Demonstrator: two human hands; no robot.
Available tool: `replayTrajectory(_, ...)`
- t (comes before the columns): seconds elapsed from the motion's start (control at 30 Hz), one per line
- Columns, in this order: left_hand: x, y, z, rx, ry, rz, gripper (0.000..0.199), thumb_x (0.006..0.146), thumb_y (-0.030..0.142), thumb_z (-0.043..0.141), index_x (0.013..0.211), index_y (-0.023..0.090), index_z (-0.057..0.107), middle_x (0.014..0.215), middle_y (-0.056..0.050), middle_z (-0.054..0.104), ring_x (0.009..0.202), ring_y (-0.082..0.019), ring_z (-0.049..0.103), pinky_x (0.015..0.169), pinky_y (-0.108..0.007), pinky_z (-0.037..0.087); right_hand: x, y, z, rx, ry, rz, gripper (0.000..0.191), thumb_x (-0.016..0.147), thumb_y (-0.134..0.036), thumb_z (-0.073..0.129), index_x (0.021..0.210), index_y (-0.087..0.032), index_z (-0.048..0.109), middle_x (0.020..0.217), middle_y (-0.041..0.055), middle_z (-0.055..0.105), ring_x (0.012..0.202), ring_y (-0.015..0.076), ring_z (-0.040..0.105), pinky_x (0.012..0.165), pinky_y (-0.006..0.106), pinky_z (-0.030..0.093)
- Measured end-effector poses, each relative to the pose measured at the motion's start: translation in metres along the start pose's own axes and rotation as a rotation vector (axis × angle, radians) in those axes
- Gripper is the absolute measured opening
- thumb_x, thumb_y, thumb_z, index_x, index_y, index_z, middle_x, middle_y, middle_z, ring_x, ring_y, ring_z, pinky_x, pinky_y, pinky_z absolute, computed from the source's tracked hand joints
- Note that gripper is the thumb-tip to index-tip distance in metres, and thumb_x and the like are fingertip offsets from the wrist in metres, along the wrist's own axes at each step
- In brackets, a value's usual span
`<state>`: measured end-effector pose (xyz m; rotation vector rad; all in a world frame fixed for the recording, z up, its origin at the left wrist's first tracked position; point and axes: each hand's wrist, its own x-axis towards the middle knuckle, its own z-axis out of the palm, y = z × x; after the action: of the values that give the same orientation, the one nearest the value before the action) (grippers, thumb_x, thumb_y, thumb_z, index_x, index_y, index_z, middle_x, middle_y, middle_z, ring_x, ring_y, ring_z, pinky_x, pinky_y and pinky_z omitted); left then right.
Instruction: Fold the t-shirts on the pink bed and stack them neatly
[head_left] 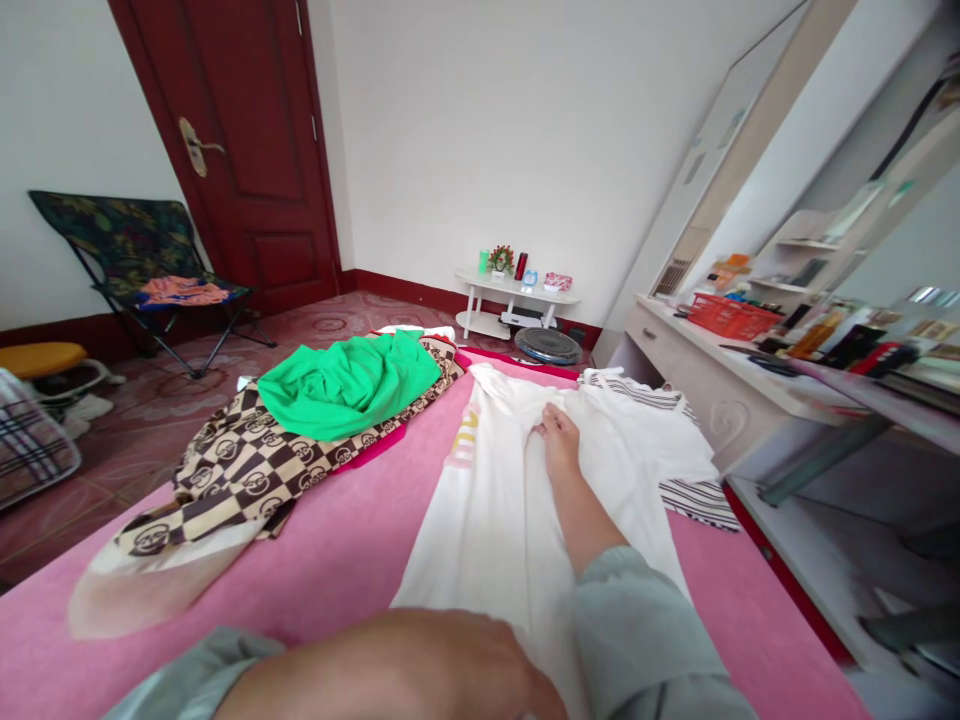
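A white shirt point(487, 500) with a yellow and pink print lies lengthwise on the pink bedding point(337, 570). My right hand point(559, 440) reaches to its far part, with fingers closed in a pinch on the white cloth. Close to the camera, my left hand point(442, 665) is over the near end of the shirt. It is blurred and cut off by the bottom edge, so its fingers are hidden. Under the shirt's right side, a black-and-white striped garment point(697, 503) sticks out.
A green garment point(352, 385) rests on a brown-and-cream checkered garment point(247, 450) at the left. Beyond the bed are a low white table point(480, 280) and a round dark object point(547, 345). A dresser point(720, 410) with a red basket point(731, 316) stands right; a folding chair point(127, 240) stands left.
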<state>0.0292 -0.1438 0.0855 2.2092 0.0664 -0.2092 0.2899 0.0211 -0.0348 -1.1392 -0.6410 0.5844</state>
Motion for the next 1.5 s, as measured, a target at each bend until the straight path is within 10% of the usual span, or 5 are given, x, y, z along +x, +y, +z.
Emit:
replayTrajectory(0.27, 0.065, -0.081, -0.043, 0.454, 0.786, -0.446, 0.054, 0.087, 0.036, 0.048, 0.137, 0.017, 0.041, 0.144, -0.013, 0.038, 0.133, -0.027, 0.033, 0.109, -0.042, 0.026, -0.011, -0.014, 0.002, -0.216, -0.029, -0.075, 0.051, 0.063, -0.036, 0.068, 0.111, -0.019, 0.063, 0.115, 0.0068, 0.06, 0.107, 0.0239, 0.054, 0.089, 0.037, 0.048)
replayTrajectory(0.73, 0.069, -0.126, -0.037, 0.531, 0.795, -0.534, 0.068, 0.09, 0.059, 0.021, 0.144, 0.019, 0.03, 0.154, -0.011, 0.014, 0.141, -0.03, 0.001, 0.114, -0.051, 0.003, -0.001, -0.033, 0.014, -1.011, 0.082, -0.626, 0.043, 0.077, -0.021, 0.045, 0.119, -0.019, 0.054, 0.14, 0.0103, 0.038, 0.129, 0.027, 0.032, 0.107, 0.044, 0.024)
replayTrajectory(1.03, 0.063, -0.115, -0.042, 0.427, 0.785, -0.534, 0.066, 0.09, 0.057, 0.024, 0.143, 0.019, 0.032, 0.154, -0.011, 0.013, 0.141, -0.031, 0.0, 0.114, -0.052, 0.004, 0.078, -0.01, 0.07, -1.167, -0.271, -0.45, 0.049, 0.069, -0.016, 0.054, 0.118, -0.021, 0.057, 0.113, 0.0083, 0.064, 0.107, 0.0239, 0.055, 0.093, 0.038, 0.04)
replayTrajectory(1.3, 0.06, -0.11, -0.046, 0.37, 0.782, -0.526, 0.066, 0.09, 0.055, 0.027, 0.143, 0.017, 0.032, 0.153, -0.013, 0.012, 0.141, -0.031, -0.001, 0.114, -0.053, 0.003, 0.099, 0.0, 0.063, -1.408, -0.166, -0.361, 0.013, 0.071, -0.023, 0.057, 0.066, -0.018, 0.068, 0.075, 0.0115, 0.067, 0.089, 0.0282, 0.06, 0.08, 0.041, 0.042)
replayTrajectory(1.5, 0.06, -0.111, -0.046, 0.369, 0.778, -0.529, 0.066, 0.09, 0.056, 0.026, 0.143, 0.017, 0.032, 0.154, -0.012, 0.011, 0.141, -0.031, -0.001, 0.114, -0.052, 0.002, 0.084, -0.009, 0.067, -1.452, -0.017, -0.467, 0.021, 0.076, -0.016, 0.05, 0.082, -0.013, 0.069, 0.087, 0.019, 0.064, 0.094, 0.0323, 0.056, 0.082, 0.047, 0.038)
